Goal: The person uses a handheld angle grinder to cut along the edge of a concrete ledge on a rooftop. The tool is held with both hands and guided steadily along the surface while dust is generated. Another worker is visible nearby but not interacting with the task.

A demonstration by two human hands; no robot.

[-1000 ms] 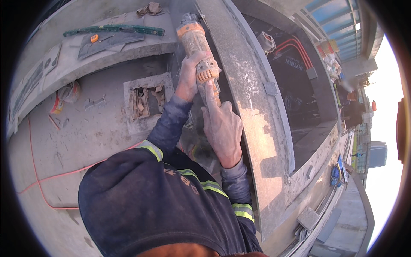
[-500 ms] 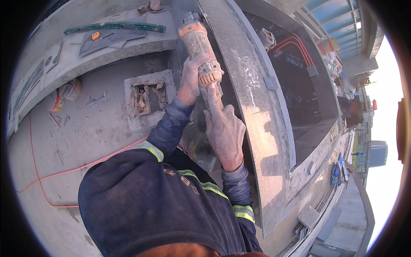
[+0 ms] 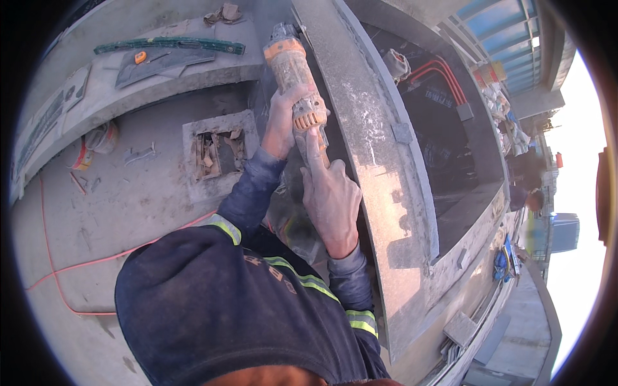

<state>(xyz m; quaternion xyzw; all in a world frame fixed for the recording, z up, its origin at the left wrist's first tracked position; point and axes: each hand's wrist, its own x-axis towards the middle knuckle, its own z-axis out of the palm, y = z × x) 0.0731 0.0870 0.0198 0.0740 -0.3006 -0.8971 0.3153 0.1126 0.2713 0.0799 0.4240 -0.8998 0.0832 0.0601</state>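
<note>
A dusty orange-and-grey angle grinder (image 3: 296, 71) lies along the near edge of a long grey stone slab (image 3: 380, 174), its head pointing away from me. My left hand (image 3: 283, 116) is wrapped round the middle of its body. Behind it, my right hand (image 3: 331, 199) is on the narrow rear end, the index finger stretched along the tool and the other fingers partly hidden. The grinder's head meets the slab's edge near the far end; its disc cannot be made out. Whitish dust streaks mark the slab's top.
To the left, a ledge holds a green spirit level (image 3: 170, 45), an orange tape measure (image 3: 140, 57) and dark tiles. Below are a square floor opening (image 3: 215, 154) with rubble, a bucket (image 3: 103, 138) and a red cord (image 3: 122, 257). Red pipes (image 3: 444, 71) rise beyond the slab.
The whole view has shifted slightly, so things sit a little further left in the picture. Both hands keep the same hold on the grinder, which stays by the slab's edge.
</note>
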